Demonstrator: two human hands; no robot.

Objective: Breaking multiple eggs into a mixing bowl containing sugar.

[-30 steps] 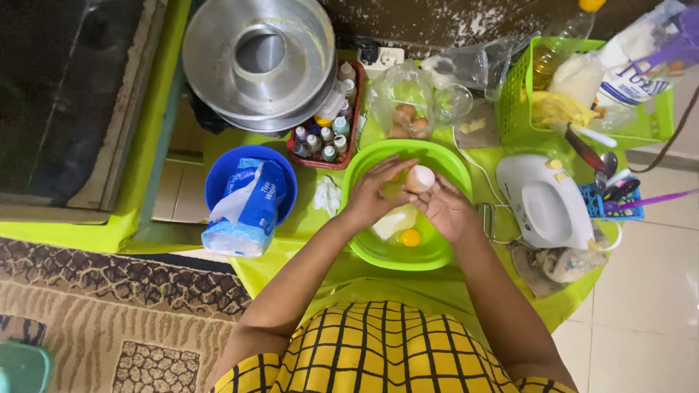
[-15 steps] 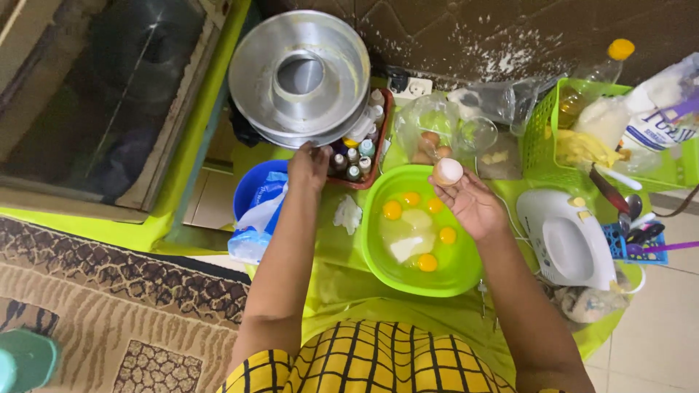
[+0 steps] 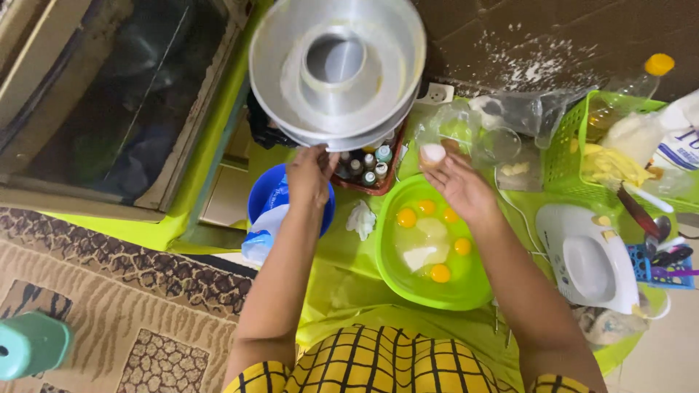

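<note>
Right hand (image 3: 462,185) grips a white egg (image 3: 433,153) at its fingertips, fingers wrapped loosely round the lower half, palm facing up. The egg sits just past the far rim of the green bowl (image 3: 466,291), at about 11 o'clock from the bowl's centre. Left hand (image 3: 309,175) hangs over the blue bowl (image 3: 258,204), fingers curled downward, just beside the red tray of small bottles (image 3: 368,171); whether it pinches anything I cannot tell, the palm side is hidden.

Handling judgement for the egg: light, rigid but brittle shell, smooth and a bit slippery if wet with egg white. Best held as it is now, with several fingertips spread round the wide middle and even pressure, not squeezed at one point. A sharp knock on a hard edge would crack it, and too much pinch would crush it.

The green bowl holds several yellow yolks (image 3: 406,217) in clear white, plus a pale block that looks like butter (image 3: 422,256). At 12 o'clock from the left hand are stacked metal ring cake pans (image 3: 335,69). A crumpled white tissue (image 3: 360,218) lies between the blue bowl and the green bowl. At 3 o'clock from the green bowl is a white hand mixer (image 3: 586,258). A green basket (image 3: 575,153) with packets sits at 1 o'clock and clear plastic bags (image 3: 510,116) at 12 o'clock. All of this rests on a lime green table cover (image 3: 342,269).
</note>
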